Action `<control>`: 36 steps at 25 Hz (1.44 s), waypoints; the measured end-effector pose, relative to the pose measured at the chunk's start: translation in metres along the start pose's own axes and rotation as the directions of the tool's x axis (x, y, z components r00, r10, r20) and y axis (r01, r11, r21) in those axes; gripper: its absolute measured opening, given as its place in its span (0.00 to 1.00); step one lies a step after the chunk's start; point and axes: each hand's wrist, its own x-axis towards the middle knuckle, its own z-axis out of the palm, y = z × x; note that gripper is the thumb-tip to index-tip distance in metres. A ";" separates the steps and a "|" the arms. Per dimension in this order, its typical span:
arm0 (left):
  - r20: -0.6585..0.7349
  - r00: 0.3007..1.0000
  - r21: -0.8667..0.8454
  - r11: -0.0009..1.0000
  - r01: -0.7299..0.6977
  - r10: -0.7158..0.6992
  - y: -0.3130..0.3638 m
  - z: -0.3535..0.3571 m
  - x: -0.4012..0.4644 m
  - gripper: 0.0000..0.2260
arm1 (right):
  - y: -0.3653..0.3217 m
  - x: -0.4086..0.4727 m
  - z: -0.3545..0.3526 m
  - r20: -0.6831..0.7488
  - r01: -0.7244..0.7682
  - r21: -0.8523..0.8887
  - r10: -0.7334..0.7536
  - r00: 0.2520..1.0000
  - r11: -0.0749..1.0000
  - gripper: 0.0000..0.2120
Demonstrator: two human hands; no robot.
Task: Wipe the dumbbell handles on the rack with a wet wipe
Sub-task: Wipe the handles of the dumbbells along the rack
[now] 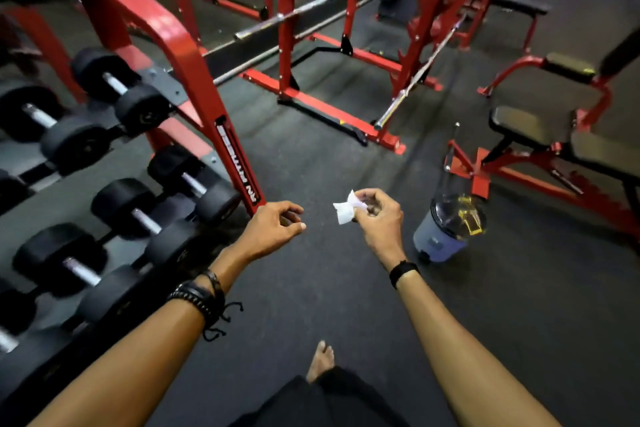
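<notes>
A red dumbbell rack [194,55] fills the left side, its tiers holding several black dumbbells with steel handles, such as the dumbbell [147,220] on the lower tier. My right hand [379,217] is out over the floor and pinches a crumpled white wet wipe [348,209] between the fingertips. My left hand [275,227] hovers just right of the rack's red end post, fingers loosely curled and holding nothing. Neither hand touches a dumbbell.
A small grey bin [446,230] with a clear lid stands on the dark rubber floor just right of my right hand. Red squat racks [287,45] with barbells stand ahead. A red-framed bench [533,135] is at right. My bare foot [320,359] shows below.
</notes>
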 end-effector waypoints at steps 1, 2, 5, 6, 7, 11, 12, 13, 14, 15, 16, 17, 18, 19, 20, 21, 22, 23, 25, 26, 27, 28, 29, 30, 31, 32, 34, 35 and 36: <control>-0.023 1.000 -0.005 1.000 -0.003 0.003 0.010 -0.007 0.034 0.14 | -0.007 0.039 0.002 0.023 0.035 0.003 -0.035 0.999 0.999 0.08; -0.056 0.998 -0.007 1.000 -0.003 0.003 0.018 -0.013 0.066 0.14 | -0.016 0.075 0.006 0.048 0.069 0.000 -0.069 0.996 0.998 0.09; -0.177 0.984 -0.039 0.999 0.022 -0.029 0.029 -0.033 0.145 0.15 | -0.028 0.174 0.029 0.130 0.098 0.009 -0.098 0.987 0.995 0.12; -0.215 0.975 -0.057 0.998 0.040 -0.052 0.025 -0.039 0.165 0.15 | -0.026 0.200 0.039 0.163 0.102 0.012 -0.103 0.981 0.995 0.13; -0.237 0.969 -0.063 0.997 0.053 -0.066 0.020 -0.044 0.183 0.14 | -0.023 0.223 0.050 0.200 0.106 0.025 -0.109 0.974 0.994 0.14; -0.321 0.938 -0.072 0.991 0.115 -0.132 -0.013 -0.070 0.277 0.11 | 0.001 0.329 0.102 0.302 0.119 0.029 -0.122 0.945 0.993 0.13; -0.340 0.931 -0.075 0.990 0.116 -0.135 -0.020 -0.078 0.304 0.11 | 0.002 0.356 0.115 0.332 0.136 0.024 -0.136 0.933 0.990 0.15; -0.364 0.923 -0.073 0.991 0.108 -0.127 -0.029 -0.088 0.334 0.11 | 0.002 0.385 0.128 0.377 0.161 0.017 -0.156 0.913 0.987 0.17; -0.396 0.908 -0.080 0.990 0.118 -0.141 -0.035 -0.098 0.365 0.13 | 0.002 0.418 0.141 0.397 0.184 -0.012 -0.164 0.903 0.983 0.17; -0.407 0.901 -0.087 0.988 0.127 -0.152 -0.033 -0.105 0.385 0.14 | -0.001 0.442 0.150 0.424 0.209 -0.051 -0.169 0.890 0.977 0.17; -0.389 0.909 -0.085 0.988 0.128 -0.151 -0.031 -0.106 0.385 0.16 | -0.003 0.443 0.150 0.437 0.211 -0.046 -0.170 0.883 0.976 0.16; -0.406 0.901 -0.073 0.988 0.135 -0.153 -0.035 -0.120 0.426 0.18 | -0.008 0.488 0.168 0.463 0.212 -0.041 -0.169 0.870 0.976 0.16; -0.443 0.879 -0.076 0.984 0.161 -0.178 -0.039 -0.144 0.488 0.20 | -0.022 0.555 0.197 0.483 0.221 -0.039 -0.175 0.858 0.975 0.15; -0.439 0.880 -0.065 0.983 0.170 -0.181 -0.037 -0.145 0.490 0.23 | -0.020 0.562 0.199 0.480 0.221 -0.040 -0.176 0.859 0.974 0.14; -0.439 0.881 -0.059 0.984 0.169 -0.178 -0.035 -0.153 0.506 0.24 | -0.026 0.582 0.209 0.464 0.224 -0.041 -0.179 0.867 0.974 0.12; -0.436 0.880 -0.102 0.982 0.159 -0.188 -0.037 -0.164 0.531 0.25 | -0.035 0.609 0.225 0.472 0.218 -0.021 -0.183 0.863 0.976 0.11; -0.471 0.857 -0.108 0.977 0.181 -0.211 -0.045 -0.175 0.557 0.25 | -0.036 0.635 0.246 0.469 0.209 0.003 -0.186 0.863 0.978 0.10; -0.490 0.839 -0.109 0.972 0.210 -0.236 -0.050 -0.190 0.575 0.25 | -0.039 0.657 0.267 0.485 0.194 0.017 -0.178 0.856 0.981 0.10; -0.536 0.805 -0.135 0.967 0.215 -0.254 -0.061 -0.220 0.603 0.24 | -0.047 0.692 0.309 0.521 0.160 0.055 -0.165 0.837 0.986 0.10; -0.577 0.775 -0.145 0.966 0.214 -0.259 -0.070 -0.242 0.619 0.23 | -0.051 0.714 0.337 0.551 0.155 0.079 -0.173 0.816 0.985 0.11; -0.626 0.732 -0.156 0.963 0.220 -0.269 -0.080 -0.266 0.633 0.21 | -0.053 0.736 0.367 0.591 0.140 0.112 -0.179 0.786 0.984 0.11; -0.675 0.684 -0.170 0.960 0.222 -0.278 -0.091 -0.289 0.648 0.19 | -0.057 0.757 0.397 0.631 0.113 0.148 -0.182 0.754 0.983 0.11; -0.727 0.627 -0.170 0.959 0.227 -0.278 -0.100 -0.315 0.660 0.18 | -0.065 0.777 0.427 0.679 0.081 0.182 -0.185 0.711 0.980 0.11; -0.781 0.560 -0.170 0.957 0.237 -0.277 -0.107 -0.342 0.670 0.17 | -0.077 0.795 0.457 0.726 0.054 0.212 -0.194 0.660 0.976 0.10; -0.831 0.481 -0.177 0.952 0.251 -0.281 -0.111 -0.369 0.676 0.17 | -0.090 0.814 0.488 0.771 0.033 0.243 -0.214 0.600 0.970 0.10; -0.862 0.413 -0.195 0.945 0.262 -0.293 -0.112 -0.394 0.678 0.16 | -0.107 0.828 0.514 0.800 0.028 0.275 -0.245 0.548 0.961 0.09; -0.921 0.257 -0.221 0.936 0.275 -0.293 -0.115 -0.439 0.676 0.14 | -0.148 0.850 0.571 0.827 0.018 0.363 -0.331 0.455 0.932 0.10; -0.945 0.160 -0.235 0.931 0.278 -0.286 -0.115 -0.461 0.671 0.14 | -0.169 0.857 0.604 0.838 0.023 0.400 -0.376 0.394 0.916 0.10; -0.959 0.050 -0.253 0.923 0.289 -0.279 -0.114 -0.479 0.662 0.17 | -0.189 0.860 0.635 0.854 0.035 0.410 -0.397 0.336 0.911 0.09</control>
